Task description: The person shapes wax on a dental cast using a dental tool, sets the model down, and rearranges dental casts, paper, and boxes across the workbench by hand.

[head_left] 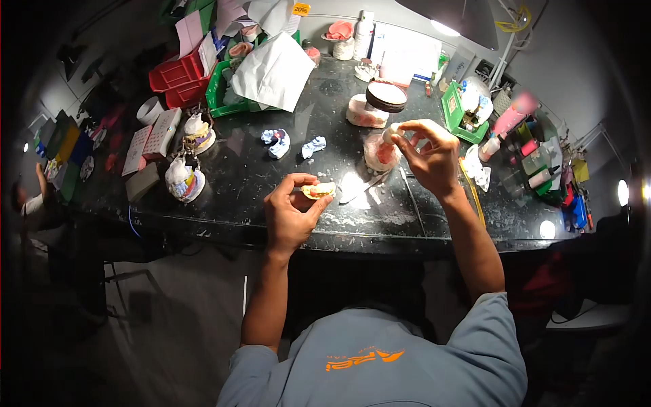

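In the head view, my left hand (290, 214) is closed around a small yellow and white dental piece (317, 190), pinched between thumb and fingers above the bench's front part. My right hand (432, 154) is raised farther right, thumb and fingers closed on a small white object (390, 133) whose kind I cannot make out. Just below and left of that hand is a whitish, pink-stained plaster-like lump (380, 153). A spatula-like tool (364, 188) lies on the bench between the hands, partly lost in glare. Blue impression pieces (276, 143) lie behind my left hand.
Dental models on articulators (185, 179) stand at the left. Behind them are red bins (182, 78) and a green tray (218, 91) with papers. A round dark-rimmed container (386, 96) stands at the back. A green box (456, 108) and bottles are at the right, under a lamp (456, 17).
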Tool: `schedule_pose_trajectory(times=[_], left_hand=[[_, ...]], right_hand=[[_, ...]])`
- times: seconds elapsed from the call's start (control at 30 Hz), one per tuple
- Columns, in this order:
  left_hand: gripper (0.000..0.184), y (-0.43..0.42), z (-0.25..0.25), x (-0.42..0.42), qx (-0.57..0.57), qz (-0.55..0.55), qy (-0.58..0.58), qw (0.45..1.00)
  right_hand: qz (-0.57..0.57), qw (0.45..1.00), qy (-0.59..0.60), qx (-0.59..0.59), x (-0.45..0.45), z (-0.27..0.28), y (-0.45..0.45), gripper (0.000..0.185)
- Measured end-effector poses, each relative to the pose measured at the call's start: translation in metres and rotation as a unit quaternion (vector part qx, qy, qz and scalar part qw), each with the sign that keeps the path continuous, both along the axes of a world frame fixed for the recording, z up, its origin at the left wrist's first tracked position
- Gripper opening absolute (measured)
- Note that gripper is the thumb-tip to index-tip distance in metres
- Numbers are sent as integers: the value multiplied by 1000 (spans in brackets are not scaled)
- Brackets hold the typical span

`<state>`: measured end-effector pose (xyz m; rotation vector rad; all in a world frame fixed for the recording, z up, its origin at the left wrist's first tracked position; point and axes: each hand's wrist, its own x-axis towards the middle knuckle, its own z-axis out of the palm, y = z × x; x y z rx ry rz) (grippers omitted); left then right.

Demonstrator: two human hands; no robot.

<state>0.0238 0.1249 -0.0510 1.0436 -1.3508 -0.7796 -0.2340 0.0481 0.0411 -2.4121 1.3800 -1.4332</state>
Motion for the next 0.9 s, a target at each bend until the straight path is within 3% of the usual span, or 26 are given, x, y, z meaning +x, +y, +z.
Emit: schedule_pose_trajectory(times=[0.27,0.37,0.9], left_hand=[[35,-1,2,-2,-3,-4,-1,1000],[33,0,1,-2,-4,-1,-9,1000],[37,3,6,-5,27,24,-10,999]], right_hand=[[-6,1000,27,13,-1,-4,-3,18],[-5,999,45,-31,-2,-11,-8,18],[-8,1000,4,-23,3,-15,-11,17]])
